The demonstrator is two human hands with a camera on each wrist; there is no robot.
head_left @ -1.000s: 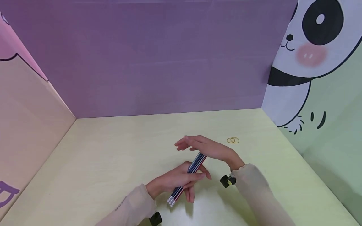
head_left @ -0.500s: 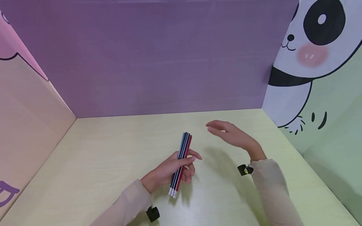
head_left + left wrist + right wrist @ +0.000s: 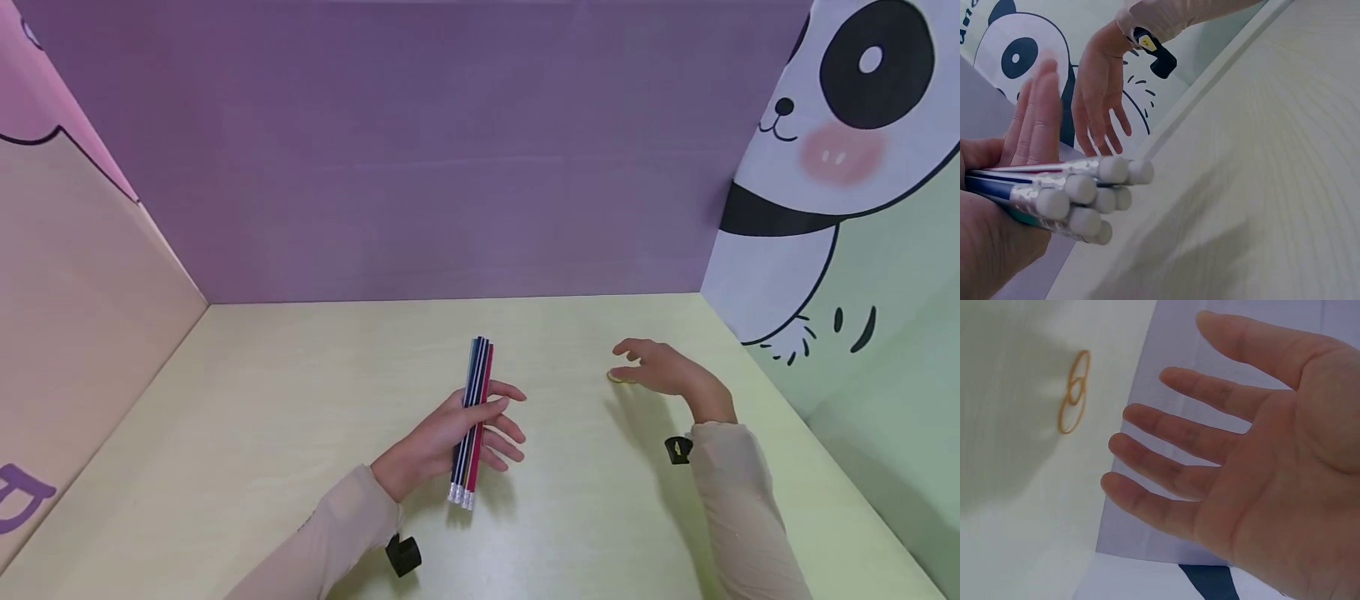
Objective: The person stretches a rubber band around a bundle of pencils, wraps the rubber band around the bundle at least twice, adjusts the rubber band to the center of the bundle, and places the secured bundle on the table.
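A bundle of pencils (image 3: 477,367) lies across the palm of my left hand (image 3: 427,437), held under the thumb while the other fingers extend to the right. Their white erasers (image 3: 1082,189) point toward the camera in the left wrist view, with dark blue and red barrels behind. Over the right part of the table is my right hand (image 3: 663,369), its fingers loosely bent and nothing in its grasp. Two overlapping yellow-orange rubber bands (image 3: 1075,394) lie on the table just below its fingertips. In the head view the hand partly covers these bands (image 3: 617,378).
The pale wood-grain table (image 3: 300,383) meets a purple back wall (image 3: 450,167). A pinkish panel (image 3: 82,292) stands at the left, and a green panel with a panda drawing (image 3: 862,167) at the right. Each wrist carries a small black camera (image 3: 403,556).
My right hand has moved away from the pencils to the right, then down over the rubber bands. My left hand has shifted slightly left and turned the bundle nearly upright in the head view.
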